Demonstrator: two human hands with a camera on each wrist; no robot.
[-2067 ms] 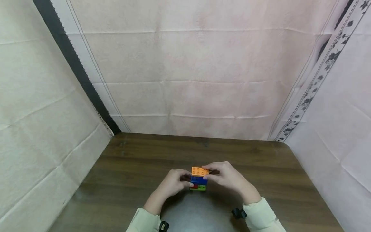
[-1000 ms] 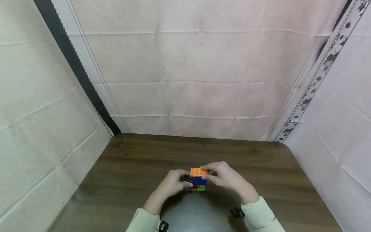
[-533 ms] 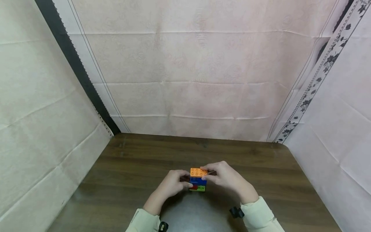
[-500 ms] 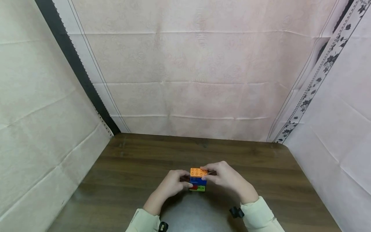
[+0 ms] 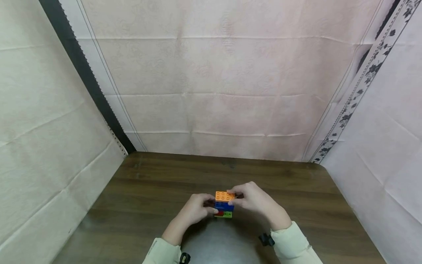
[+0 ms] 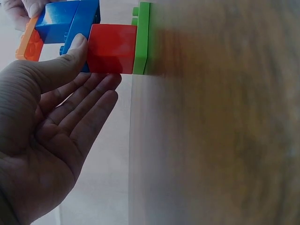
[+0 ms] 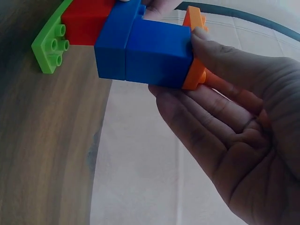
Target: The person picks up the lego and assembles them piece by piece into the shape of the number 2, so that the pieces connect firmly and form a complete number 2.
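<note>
A stack of building bricks stands upright on the table between both hands. At the bottom is a flat green brick (image 6: 142, 42), and a red brick (image 6: 112, 49) sits on part of it. Above come two blue bricks, a lower one (image 7: 111, 54) and an upper one (image 7: 159, 54). A thin orange brick (image 5: 224, 196) with studs tops the stack. My left hand (image 5: 195, 209) holds the stack low down, its thumb on the lower blue brick near the red one. High up, my right hand (image 5: 255, 201) pinches the orange brick and the upper blue brick, thumb in front and fingers behind.
The brown wooden table (image 5: 158, 176) has a glossy patch near its front edge. Pale creased cloth (image 5: 214, 80) hangs behind it and on both sides. A small black wrist camera (image 5: 266, 239) sits at the right cuff, and another (image 5: 185, 258) at the left.
The right hand and the top of the stack have edged slightly left. Both hands keep their hold, and the left hand has barely moved.
</note>
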